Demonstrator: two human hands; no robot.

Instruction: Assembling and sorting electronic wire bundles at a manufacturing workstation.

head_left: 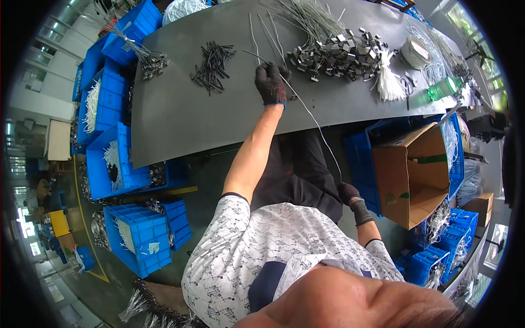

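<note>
A thin pale wire (313,116) runs slack from my left hand (272,83) over the table edge down to my right hand (348,194). Both hands wear dark knit gloves. My left hand is over the grey table, its fingers closed round the wire; a dark end sticks out to the left. Low beside my right thigh, my right hand is closed on the wire's other part. Just beyond my left hand lie a few loose wires (272,35). Left of it is a pile of short black strips (213,66); to its right, a heap of wires with dark block-shaped ends (342,53).
The grey table (180,123) also bears a white bundle of strands (390,79), scissors (407,87), a green bottle (444,88) and a white roll (415,53). Blue crates (139,240) stack at left. An open cardboard box (394,183) stands at right, near my right hand.
</note>
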